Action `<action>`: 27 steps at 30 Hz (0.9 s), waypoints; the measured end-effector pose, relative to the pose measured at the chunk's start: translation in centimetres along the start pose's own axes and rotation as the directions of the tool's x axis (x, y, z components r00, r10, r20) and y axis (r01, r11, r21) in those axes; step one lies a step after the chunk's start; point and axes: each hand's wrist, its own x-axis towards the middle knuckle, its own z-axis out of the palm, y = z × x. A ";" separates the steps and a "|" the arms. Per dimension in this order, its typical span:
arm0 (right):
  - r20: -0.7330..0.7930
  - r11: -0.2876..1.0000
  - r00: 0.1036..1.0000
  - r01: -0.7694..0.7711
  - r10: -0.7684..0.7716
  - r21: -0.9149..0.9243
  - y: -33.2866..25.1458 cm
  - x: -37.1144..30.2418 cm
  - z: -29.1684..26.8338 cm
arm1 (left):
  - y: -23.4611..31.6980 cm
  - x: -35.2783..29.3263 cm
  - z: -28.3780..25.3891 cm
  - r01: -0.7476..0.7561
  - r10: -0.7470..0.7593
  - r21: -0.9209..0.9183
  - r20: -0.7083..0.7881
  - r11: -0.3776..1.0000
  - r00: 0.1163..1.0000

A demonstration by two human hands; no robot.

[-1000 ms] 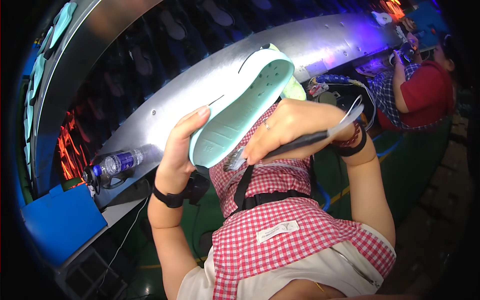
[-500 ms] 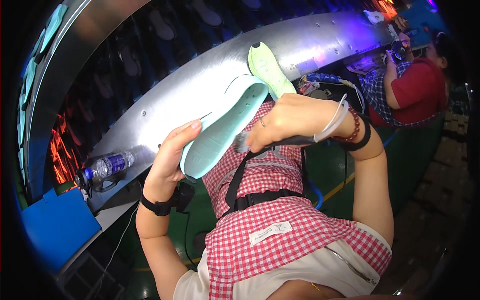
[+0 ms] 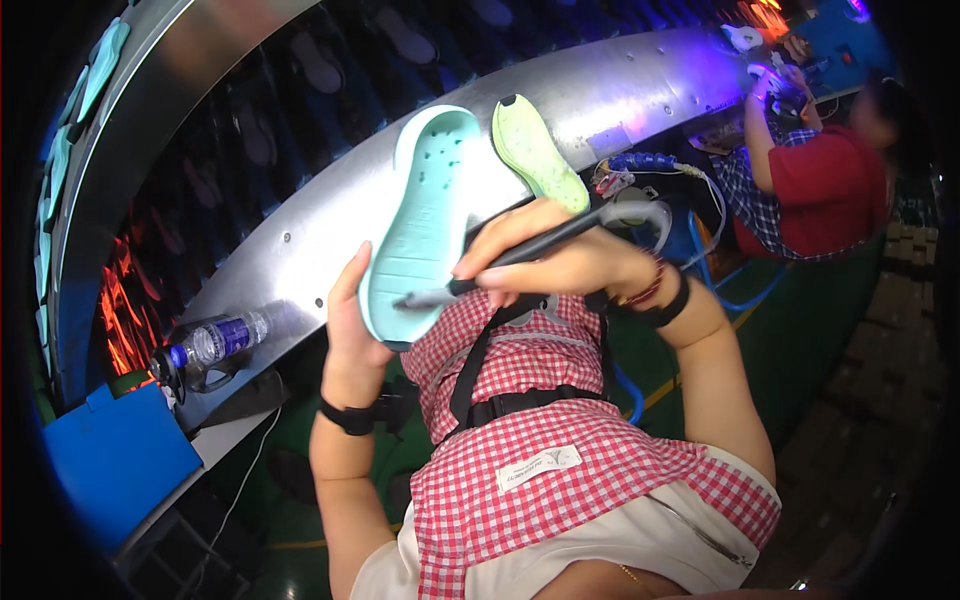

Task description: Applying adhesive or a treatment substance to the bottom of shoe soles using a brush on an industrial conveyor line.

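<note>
Held up before me is a light blue shoe sole, its hollow inner face with small holes and ridges turned toward me. My left hand is closed round its heel end, thumb along the outer edge. My right hand grips a brush with a black handle and a clear tube at its back end. The blurred bristle tip rests on or just over the inside of the heel; contact is hard to judge. A pale green shoe sole, dark at its tip, lies on the metal bench just beyond my right hand.
The curved metal bench borders a dark conveyor carrying more soles. A plastic bottle lies at left near a blue panel. Blue coiled hose and tubing sit at right. A co-worker in a red top works farther right.
The blue sole has turned more upright, its inner face now toward me. My right hand has brought the brush from beside the sole over its heel. The co-worker's arms have shifted.
</note>
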 end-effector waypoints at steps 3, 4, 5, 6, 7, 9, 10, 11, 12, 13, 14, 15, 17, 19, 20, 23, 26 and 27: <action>-0.144 0.999 0.989 -0.031 0.037 0.042 3.4 0.8 0.5 | -0.9 0.8 0.1 -0.127 0.121 0.085 0.068 0.988 0.990; -0.199 0.998 0.980 0.039 -0.029 0.045 3.8 0.8 0.8 | -0.8 0.9 0.3 -0.126 0.120 0.085 0.066 0.988 0.991; -0.253 0.993 0.963 0.108 -0.093 0.044 4.1 0.8 0.9 | -0.8 1.1 0.4 -0.143 0.136 0.088 0.081 0.986 0.987; -0.271 0.985 0.949 0.139 -0.161 -0.099 4.2 1.1 0.5 | -0.6 1.3 0.6 -0.163 0.153 0.093 0.098 0.982 0.983; -0.270 0.985 0.949 0.141 -0.164 -0.100 4.6 1.3 0.6 | -0.6 1.5 0.5 -0.165 0.156 0.094 0.100 0.982 0.983; -0.327 0.891 0.852 0.294 -0.409 -0.347 5.4 1.8 0.8 | -0.9 2.0 0.1 -0.174 0.172 0.023 0.063 0.985 0.983; -0.328 0.861 0.833 0.300 -0.447 -0.411 5.3 1.8 0.6 | -0.8 1.9 -0.2 -0.160 0.155 0.025 0.131 0.987 0.979; -0.324 0.857 0.831 0.305 -0.453 -0.416 5.5 2.0 0.3 | -0.9 2.1 -0.5 -0.165 0.160 0.026 0.136 0.986 0.978; -0.392 0.883 0.823 0.251 -0.411 -0.396 5.8 2.2 -0.1 | -1.2 2.3 -0.8 -0.164 0.161 0.016 0.115 0.986 0.980; -0.457 0.906 0.810 0.200 -0.367 -0.374 5.9 2.4 -0.3 | -1.4 2.3 -0.9 -0.164 0.163 0.006 0.096 0.986 0.982; -0.432 0.876 0.802 0.218 -0.413 -0.431 5.8 2.6 -0.3 | -1.6 2.3 -0.8 -0.183 0.182 0.003 0.066 0.983 0.981; -0.429 0.871 0.799 0.225 -0.422 -0.437 5.6 2.9 -0.3 | -1.6 2.3 -0.8 -0.188 0.188 0.006 0.074 0.982 0.980; -0.449 0.751 0.678 0.236 -0.582 -0.616 5.3 3.7 -0.7 | -1.5 2.2 -0.8 -0.153 0.152 0.009 0.079 0.988 0.985; -0.603 0.779 0.521 0.227 -0.604 -0.584 6.0 4.9 -1.5 | -2.6 2.4 -1.0 -0.132 0.133 0.027 -0.031 0.991 0.991; -0.573 0.775 0.559 0.225 -0.599 -0.590 5.8 4.8 -1.3 | -2.9 2.7 -1.6 -0.151 0.151 0.023 -0.017 0.988 0.988; -0.377 0.702 0.674 0.300 -0.636 -0.646 5.9 3.4 0.0 | -1.9 2.5 -0.8 -0.168 0.166 0.023 0.066 0.986 0.984; -0.260 0.966 0.933 0.257 -0.247 0.005 3.1 -0.6 0.2 | 0.0 1.1 0.2 -0.394 0.382 0.278 0.099 0.876 0.919; -0.261 0.926 0.929 0.319 -0.263 0.202 2.8 -1.9 -0.3 | 1.2 0.4 1.2 -0.489 0.468 0.389 0.155 0.780 0.870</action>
